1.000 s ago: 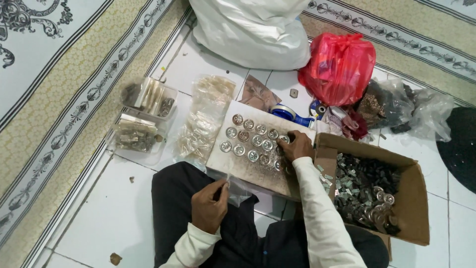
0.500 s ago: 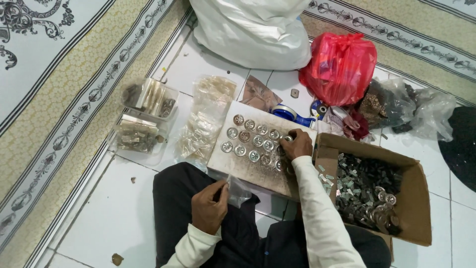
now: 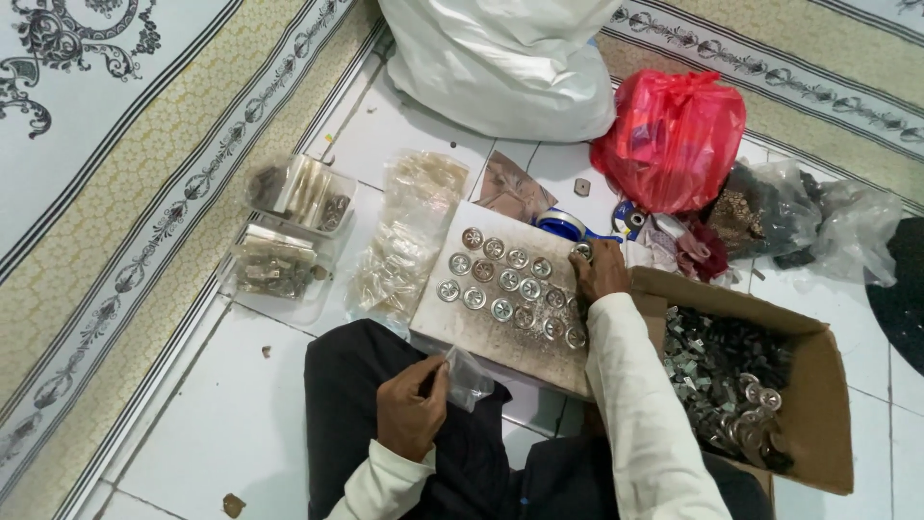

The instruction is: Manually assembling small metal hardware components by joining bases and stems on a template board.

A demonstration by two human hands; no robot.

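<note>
Left hand: the left hand (image 3: 412,408) rests over the lap, fingers closed on a small clear plastic bag (image 3: 469,377) whose loose end sticks out toward the board.
Right hand: the right hand (image 3: 599,271) lies on the far right corner of the board, fingers curled down among the round metal discs (image 3: 510,282); whether it grips one I cannot tell.
Discs: laid in rough rows on the white board (image 3: 464,327), near its middle and right side.
Board edges: its near edge lies over the person's dark-trousered legs; its right edge touches the cardboard box (image 3: 823,404); its left and near margins are bare.
Box: open, just beside the right forearm, holding dark small metal parts (image 3: 717,361) and a few discs at the near end.
Open room: bare white floor tile (image 3: 217,414) to the left of the legs, up to the patterned mat edge (image 3: 125,279).
Left of board: a heap of clear bags (image 3: 404,236) touching the board's left edge; beyond it two clear packs of metal pieces (image 3: 284,236).
Far side: a tape roll (image 3: 563,225) just past the board's far edge, a red plastic bag (image 3: 674,140), a large white sack (image 3: 505,58), and clear bags with dark contents (image 3: 799,221) crowd the space behind the board and box.
</note>
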